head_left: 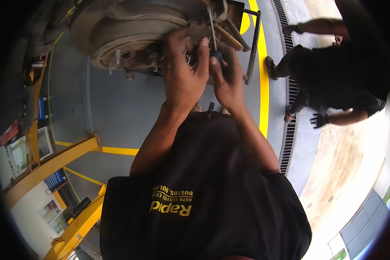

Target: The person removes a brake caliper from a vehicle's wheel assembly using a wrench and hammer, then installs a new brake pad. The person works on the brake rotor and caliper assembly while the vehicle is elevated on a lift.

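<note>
A brake disc [134, 32] with wheel studs [117, 56] hangs at the top of the view. At its right side, my left hand [184, 80] reaches up with thumb and fingers curled around a brownish brake part [197, 32]; blur and the fingers hide what exactly it grips. Close beside it, my right hand [229, 82] is closed on the dark blue handle of a screwdriver [213, 32]. The screwdriver's thin metal shaft points up and away, along the brake parts; where its tip rests is hard to make out.
A dark metal frame [253, 47] stands right of the brake. Another person [329, 78] in black, with dark gloves, is at the far right beyond a yellow floor line [264, 86] and a drain grate [289, 130]. Yellow lift arms [52, 169] cross the lower left.
</note>
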The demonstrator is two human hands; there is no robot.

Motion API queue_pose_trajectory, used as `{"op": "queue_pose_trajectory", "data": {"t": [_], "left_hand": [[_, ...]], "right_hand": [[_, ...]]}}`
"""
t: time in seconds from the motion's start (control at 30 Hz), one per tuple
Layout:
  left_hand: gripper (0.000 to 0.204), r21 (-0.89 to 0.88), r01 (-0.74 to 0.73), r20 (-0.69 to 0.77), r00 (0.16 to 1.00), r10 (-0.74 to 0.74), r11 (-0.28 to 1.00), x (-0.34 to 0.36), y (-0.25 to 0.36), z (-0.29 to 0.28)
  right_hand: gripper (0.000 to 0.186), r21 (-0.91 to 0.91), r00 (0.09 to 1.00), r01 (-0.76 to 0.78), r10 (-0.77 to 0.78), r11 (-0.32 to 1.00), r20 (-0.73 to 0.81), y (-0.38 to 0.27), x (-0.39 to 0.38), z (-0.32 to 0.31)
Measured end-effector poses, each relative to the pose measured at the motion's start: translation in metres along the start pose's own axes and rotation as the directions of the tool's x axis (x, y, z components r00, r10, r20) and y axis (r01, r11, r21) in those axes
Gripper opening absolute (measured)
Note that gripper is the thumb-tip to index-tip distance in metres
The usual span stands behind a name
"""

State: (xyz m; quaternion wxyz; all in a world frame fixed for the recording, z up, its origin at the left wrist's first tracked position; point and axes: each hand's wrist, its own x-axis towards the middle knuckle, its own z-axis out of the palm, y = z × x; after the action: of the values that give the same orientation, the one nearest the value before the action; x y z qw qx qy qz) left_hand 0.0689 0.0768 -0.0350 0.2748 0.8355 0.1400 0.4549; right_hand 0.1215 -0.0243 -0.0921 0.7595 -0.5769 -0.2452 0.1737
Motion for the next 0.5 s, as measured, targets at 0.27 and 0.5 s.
{"op": "queue_pose_trajectory", "data": {"t": [0.27, 0.5], "left_hand": [[0.027, 0.322, -0.131, -0.172, 0.966, 0.194, 0.937, -0.017, -0.028, 0.016], [0.019, 0.021, 0.313, -0.029, 0.949, -0.313, 0.949, -0.11, -0.029, -0.048]], "right_hand": [[0.025, 0.277, 0.981, 0.193, -0.191, 0.941, -0.033, 0.042, 0.034, 0.038], [0.017, 0.136, 0.961, 0.194, -0.161, 0.971, -0.226, 0.082, 0.046, 0.019]]}}
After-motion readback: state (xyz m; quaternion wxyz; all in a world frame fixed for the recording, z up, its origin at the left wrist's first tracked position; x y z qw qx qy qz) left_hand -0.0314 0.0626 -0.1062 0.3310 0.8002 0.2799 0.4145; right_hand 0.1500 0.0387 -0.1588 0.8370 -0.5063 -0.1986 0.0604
